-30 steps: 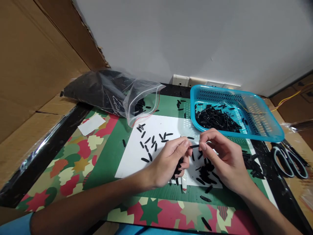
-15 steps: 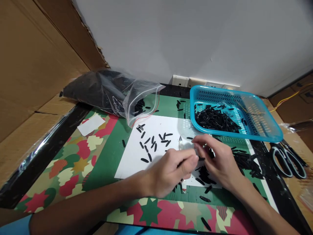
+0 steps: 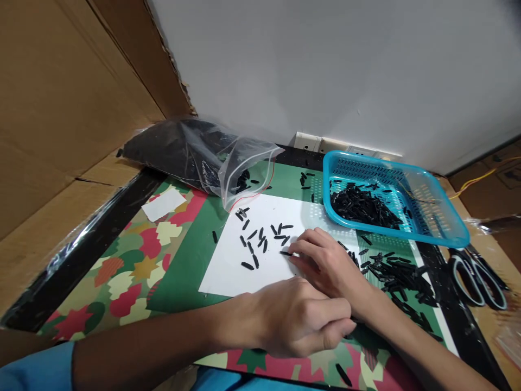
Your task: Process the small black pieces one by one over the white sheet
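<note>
My right hand (image 3: 328, 263) is over the white sheet (image 3: 228, 274), its fingertips pinched at the end of a small, long black piece (image 3: 285, 253). Left of those fingers, several similar black pieces (image 3: 264, 236) lie scattered on the paper. My left hand (image 3: 303, 320) is closed nearer to me, in front of the right one and crossing its wrist. Its curled fingers hide whatever may be inside. The pen seen earlier on the sheet is covered by my hands. More black pieces (image 3: 402, 277) are heaped on the green mat right of my right wrist.
A blue plastic basket (image 3: 437, 231) with black pieces stands at the back right. Scissors (image 3: 474, 279) lie beside it. An open zip bag (image 3: 179, 155) of black material rests at the back left, near a small white paper (image 3: 163, 205). Cardboard (image 3: 73, 108) stands on the left.
My right hand has moved left across the sheet to the scattered pieces, with its fingertips at one piece. My left hand has shifted toward me and right, still closed. The view has shifted slightly.
</note>
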`<state>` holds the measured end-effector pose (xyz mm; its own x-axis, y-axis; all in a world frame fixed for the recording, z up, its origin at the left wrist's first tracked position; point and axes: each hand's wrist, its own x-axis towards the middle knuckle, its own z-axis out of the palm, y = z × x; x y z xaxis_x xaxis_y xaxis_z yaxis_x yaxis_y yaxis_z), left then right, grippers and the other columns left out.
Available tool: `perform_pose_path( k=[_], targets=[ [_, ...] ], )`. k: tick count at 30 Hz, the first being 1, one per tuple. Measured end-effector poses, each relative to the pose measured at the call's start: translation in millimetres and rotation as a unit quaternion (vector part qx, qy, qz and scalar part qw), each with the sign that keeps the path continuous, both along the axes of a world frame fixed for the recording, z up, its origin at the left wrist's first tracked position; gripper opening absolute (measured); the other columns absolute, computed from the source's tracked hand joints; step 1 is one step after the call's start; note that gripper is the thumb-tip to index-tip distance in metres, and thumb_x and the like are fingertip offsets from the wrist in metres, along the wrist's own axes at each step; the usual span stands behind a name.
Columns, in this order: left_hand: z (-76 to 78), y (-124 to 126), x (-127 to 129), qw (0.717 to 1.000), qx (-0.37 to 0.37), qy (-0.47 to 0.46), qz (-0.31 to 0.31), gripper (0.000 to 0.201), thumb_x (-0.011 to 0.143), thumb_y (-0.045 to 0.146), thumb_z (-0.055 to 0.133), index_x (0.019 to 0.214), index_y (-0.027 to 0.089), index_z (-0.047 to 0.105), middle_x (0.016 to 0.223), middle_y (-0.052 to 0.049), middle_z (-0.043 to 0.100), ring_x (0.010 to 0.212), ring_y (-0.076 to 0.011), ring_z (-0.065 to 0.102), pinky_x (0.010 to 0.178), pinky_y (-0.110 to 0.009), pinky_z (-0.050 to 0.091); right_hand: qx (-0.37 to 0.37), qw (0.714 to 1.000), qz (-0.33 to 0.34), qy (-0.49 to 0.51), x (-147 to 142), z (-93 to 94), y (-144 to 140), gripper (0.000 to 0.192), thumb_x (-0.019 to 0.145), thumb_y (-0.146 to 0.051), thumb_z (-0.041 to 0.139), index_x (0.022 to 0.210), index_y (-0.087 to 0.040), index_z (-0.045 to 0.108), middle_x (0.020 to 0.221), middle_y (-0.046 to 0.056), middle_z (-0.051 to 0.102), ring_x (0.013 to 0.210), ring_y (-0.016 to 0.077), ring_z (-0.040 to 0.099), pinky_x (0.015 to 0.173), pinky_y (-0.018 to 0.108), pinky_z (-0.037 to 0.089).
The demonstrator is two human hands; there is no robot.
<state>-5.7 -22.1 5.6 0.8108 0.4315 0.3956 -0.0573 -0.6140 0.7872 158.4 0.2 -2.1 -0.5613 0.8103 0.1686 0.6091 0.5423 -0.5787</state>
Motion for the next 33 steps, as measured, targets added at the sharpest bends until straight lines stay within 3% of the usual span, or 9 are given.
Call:
perform_pose_path(
  k=[4,12,18,21,25,33],
  targets=[
    [-3.8,-0.4,2.0,1.0,0.01,-0.012,0.013,0.033,0.103,0.019,0.051,0.079,0.026,0.029,0.061,0.006,0.035,0.052,-0.0126,0.034,0.049,-0.032,0.024,-0.012,1.0,0.0,0.013,0.3,-0.9,3.5,0.012,0.105,-0.011,0.062,0.103,-0.02,0.069,0.105,0.006,0.071,0.094,0.0224,0.06,0.083,0.036,0.05],
    [1.3,5.3,-0.3,0.996,-0.086,0.036,0.009,0.034,0.102,0.023,0.052,0.077,0.026,0.028,0.06,0.007,0.029,0.051,-0.0123,0.028,0.05,-0.032,0.021,0.006,0.985,-0.068,0.157,24.4,16.0,-8.7,0.007,0.108,-0.019,0.06,0.105,-0.024,0.065,0.094,-0.001,0.069,0.08,0.0133,0.062,0.072,0.025,0.048],
    [10.9,11.5,-5.4,0.98,-0.189,0.07,0.008,0.036,0.106,0.031,0.051,0.074,0.023,0.036,0.059,0.007,0.032,0.051,-0.0099,0.029,0.051,-0.029,0.024,-0.054,0.96,-0.116,0.248,27.9,25.9,-13.4,0.01,0.107,-0.024,0.063,0.099,-0.024,0.068,0.091,-0.001,0.07,0.081,0.0133,0.064,0.072,0.024,0.05],
    [12.4,15.7,-7.5,0.954,-0.289,0.053,0.056,0.043,0.11,0.041,0.048,0.072,0.021,0.042,0.06,0.005,0.041,0.053,-0.0093,0.036,0.051,-0.027,0.028,-0.056,0.954,-0.115,0.271,29.6,25.7,-14.3,0.008,0.106,-0.024,0.065,0.099,-0.024,0.068,0.092,-0.001,0.07,0.082,0.0136,0.064,0.074,0.025,0.051],
    [8.4,20.3,-5.5,0.899,-0.426,-0.038,0.096,0.049,0.109,0.053,0.052,0.072,0.021,0.043,0.059,0.006,0.044,0.049,-0.0067,0.038,0.047,-0.022,0.031,-0.023,0.953,-0.127,0.275,31.8,25.8,-15.2,0.008,0.105,-0.02,0.065,0.1,-0.024,0.068,0.09,-0.002,0.069,0.081,0.0131,0.063,0.074,0.025,0.05],
    [10.6,26.7,-1.8,0.825,-0.544,-0.088,0.127,0.049,0.104,0.053,0.06,0.071,0.02,0.046,0.053,0.008,0.043,0.039,-0.0035,0.035,0.037,-0.014,0.033,0.024,0.948,-0.153,0.279,34.2,29.9,-16.1,0.009,0.105,-0.017,0.066,0.098,-0.023,0.067,0.088,-0.001,0.067,0.079,0.0133,0.061,0.072,0.026,0.049]
  ],
)
